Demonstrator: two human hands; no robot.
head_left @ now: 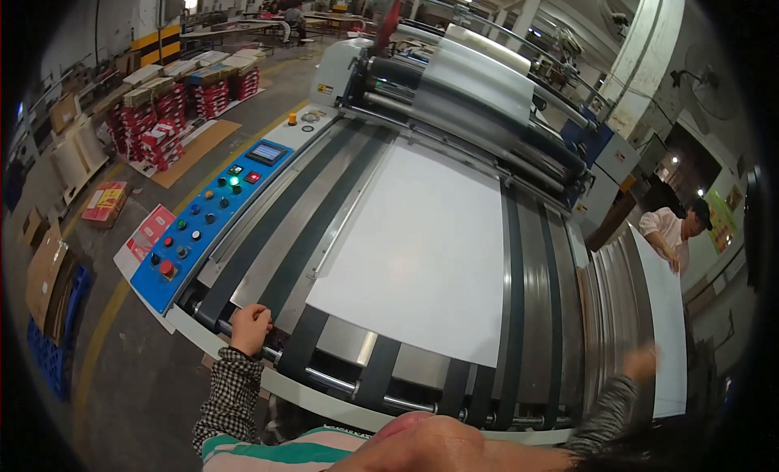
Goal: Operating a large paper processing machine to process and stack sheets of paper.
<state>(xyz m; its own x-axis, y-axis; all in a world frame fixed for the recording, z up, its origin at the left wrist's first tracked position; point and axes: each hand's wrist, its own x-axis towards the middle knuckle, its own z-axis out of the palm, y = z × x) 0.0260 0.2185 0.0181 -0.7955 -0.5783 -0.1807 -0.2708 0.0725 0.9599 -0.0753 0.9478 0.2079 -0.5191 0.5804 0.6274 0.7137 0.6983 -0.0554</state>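
A large white sheet (414,257) lies on the dark belts (312,243) of a feed machine, its far end near the rollers. My left hand (251,328) rests at the near left edge of the feed bed, fingers curled closed, with nothing visible in them. Off to the right, my right hand (642,363) is smeared by motion and close to a white sheet (667,334) on top of a tall stack (621,310). Whether its fingers touch that sheet I cannot make out.
A blue control panel (213,208) with buttons runs along the machine's left side. Rollers with clear film (475,83) span the far end. A co-worker (677,233) leans over the stack's far side. Red-and-white bundles (154,115) and a blue pallet (61,334) stand left.
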